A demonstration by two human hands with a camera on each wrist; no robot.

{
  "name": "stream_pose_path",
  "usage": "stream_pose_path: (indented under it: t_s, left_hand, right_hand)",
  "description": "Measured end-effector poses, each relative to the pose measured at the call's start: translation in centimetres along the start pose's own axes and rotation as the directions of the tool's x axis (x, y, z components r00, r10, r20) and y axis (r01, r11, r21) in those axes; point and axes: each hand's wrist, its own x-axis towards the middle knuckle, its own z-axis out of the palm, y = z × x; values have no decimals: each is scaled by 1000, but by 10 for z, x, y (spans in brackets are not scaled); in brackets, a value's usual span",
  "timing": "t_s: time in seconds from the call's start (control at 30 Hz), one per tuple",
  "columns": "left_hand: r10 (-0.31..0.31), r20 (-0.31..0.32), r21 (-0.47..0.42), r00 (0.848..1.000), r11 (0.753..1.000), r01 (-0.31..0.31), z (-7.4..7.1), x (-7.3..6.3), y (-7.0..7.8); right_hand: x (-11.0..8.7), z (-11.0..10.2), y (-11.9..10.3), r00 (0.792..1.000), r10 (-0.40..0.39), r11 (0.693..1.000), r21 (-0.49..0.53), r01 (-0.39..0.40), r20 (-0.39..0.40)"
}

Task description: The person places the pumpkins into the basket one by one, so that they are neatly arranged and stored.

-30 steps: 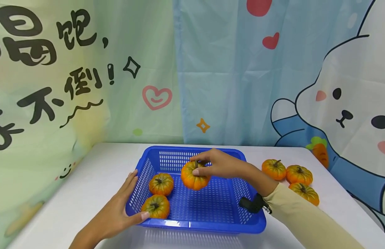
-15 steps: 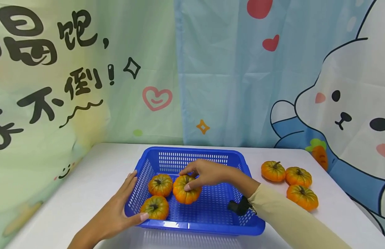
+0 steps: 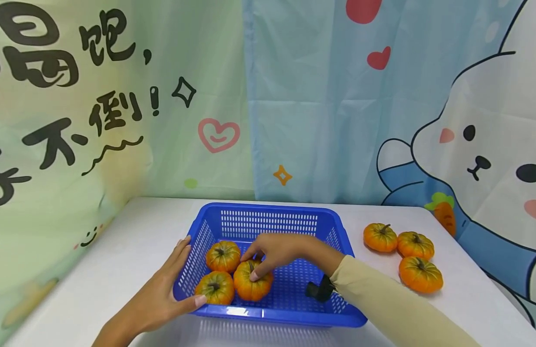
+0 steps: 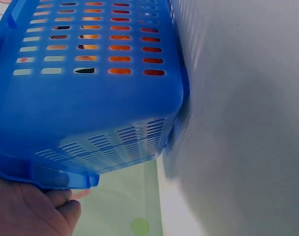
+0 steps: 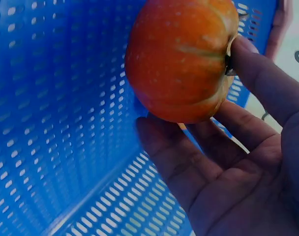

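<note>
Right hand (image 3: 274,251) is pinching a pumpkin (image 3: 252,288), now coming lower and nearer the front of the blue basket (image 3: 294,318), beside two other pumpkins (image 3: 223,257): group inside becoming three; left hand (image 3: 166,291), thumb spread, is steadying basket's near-left corner

A white bench (image 3: 148,229) carries a blue slotted basket (image 3: 302,320) at center and three orange pumpkins (image 3: 416,245) clustered at right.
</note>
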Motion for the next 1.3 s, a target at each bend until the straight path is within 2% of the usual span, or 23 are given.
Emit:
stream_pose_path:
  t_s: [0.23, 0.4, 0.5, 0.67, 0.97, 1.3]
  left_hand:
    - [-4, 5, 1, 1000, 1000, 4, 1, -1, 0]
    - [2, -2, 5, 1000, 1000, -2, 0, -2, 1]
    - [5, -5, 5, 1000, 1000, -5, -1, -2, 1]
    - [3, -3, 4, 1000, 1000, -3, -1, -2, 2]
    - [-5, 3, -2, 1000, 1000, 5, 0, -1, 1]
    - [4, 2, -1, 1000, 1000, -4, 0, 0, -1]
  right_hand:
    - [4, 7, 0, 994, 47, 999, -1, -47, 95]
    - [6, 10, -1, 983, 24, 1000, -12, -22, 184]
    - [7, 11, -3, 978, 30, 1000, -7, -29, 209]
    - [7, 12, -4, 980, 48, 998, 21, -53, 195]
    - [4, 10, 0, 983, 25, 998, 53, -35, 183]
    - [-8, -3, 0, 997, 0, 989, 147, -11, 75]
